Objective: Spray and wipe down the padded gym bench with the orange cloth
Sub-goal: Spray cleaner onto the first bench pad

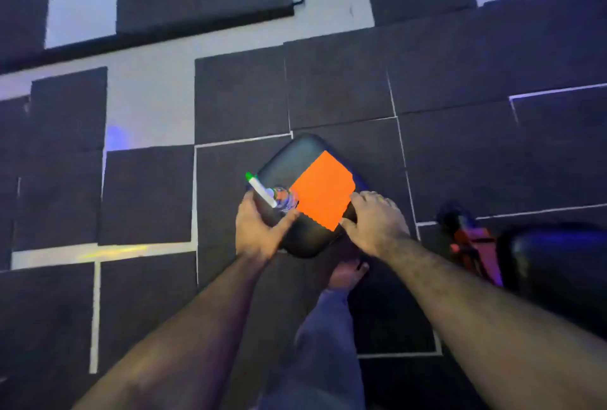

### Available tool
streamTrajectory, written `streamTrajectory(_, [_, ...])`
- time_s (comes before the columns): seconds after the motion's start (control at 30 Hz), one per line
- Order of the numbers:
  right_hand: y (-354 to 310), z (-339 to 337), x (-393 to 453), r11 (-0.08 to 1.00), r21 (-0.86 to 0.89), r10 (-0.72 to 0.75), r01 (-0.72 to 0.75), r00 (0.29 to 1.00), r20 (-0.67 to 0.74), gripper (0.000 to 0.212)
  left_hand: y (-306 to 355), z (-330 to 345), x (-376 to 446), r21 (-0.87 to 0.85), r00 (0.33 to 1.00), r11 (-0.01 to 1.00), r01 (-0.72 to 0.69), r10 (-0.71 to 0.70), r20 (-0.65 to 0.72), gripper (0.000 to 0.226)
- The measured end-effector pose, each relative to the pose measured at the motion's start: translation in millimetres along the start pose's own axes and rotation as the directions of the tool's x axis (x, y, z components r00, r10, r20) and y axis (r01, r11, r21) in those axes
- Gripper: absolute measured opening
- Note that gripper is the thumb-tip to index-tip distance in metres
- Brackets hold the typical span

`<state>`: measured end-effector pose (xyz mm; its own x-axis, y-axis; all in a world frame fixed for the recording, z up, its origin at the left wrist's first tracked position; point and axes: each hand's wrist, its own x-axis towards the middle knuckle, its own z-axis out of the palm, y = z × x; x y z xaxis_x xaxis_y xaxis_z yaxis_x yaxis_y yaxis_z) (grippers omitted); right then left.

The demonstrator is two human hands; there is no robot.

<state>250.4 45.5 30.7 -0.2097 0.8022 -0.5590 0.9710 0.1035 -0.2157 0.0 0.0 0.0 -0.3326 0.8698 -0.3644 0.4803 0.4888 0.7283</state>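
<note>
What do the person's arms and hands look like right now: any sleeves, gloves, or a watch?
Both forearms are bare as far as the frame shows, with visible hair; no sleeves reach into view. The left hand and right hand wear no gloves, and no watch or wristband shows. Rings are too blurred to judge. Below, a leg in grey trousers ends in a bare foot.

Both arms extended — left hand (259,232), right hand (374,222) gripping, fingers curled.

glossy padded bench (289,159), matt orange cloth (323,191).
</note>
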Motion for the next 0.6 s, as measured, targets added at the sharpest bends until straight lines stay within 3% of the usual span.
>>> streamTrajectory(0.07, [-7,13,39,0.997,-0.058,-0.039,0.042,0.998,0.055,0.055,-11,13,20,-0.092,0.999,0.995,-0.034,0.032,-0.017,0.087])
streamTrajectory(0.17, [-22,24,96,0.98,-0.148,-0.118,0.134,0.986,0.114,0.06,-11,30,39,-0.088,0.998,0.996,-0.017,0.011,-0.068,0.111])
streamTrajectory(0.3, [-38,28,159,0.956,-0.246,-0.13,0.157,0.984,0.124,0.075,-12,43,59,-0.152,0.975,0.979,-0.135,0.104,-0.196,0.088])
streamTrajectory(0.37, [-38,30,182,0.975,-0.22,0.002,0.025,0.992,0.123,0.085,-13,47,68,-0.187,0.971,0.972,-0.142,0.099,-0.219,0.09])
streamTrajectory(0.43, [-33,33,195,0.977,-0.053,0.21,-0.204,0.968,0.137,0.089,-10,48,74,-0.205,0.968,0.97,-0.134,0.084,-0.237,0.1])
streamTrajectory(0.5, [-26,38,200,0.941,0.085,0.318,-0.328,0.941,0.118,0.075,-1,49,77,-0.222,0.972,0.966,-0.129,0.079,-0.221,0.098])
streamTrajectory(0.6, [-17,44,189,0.938,0.142,0.301,-0.315,0.947,0.111,0.034,15,57,76,-0.303,0.978,0.933,-0.195,0.164,-0.125,0.057])
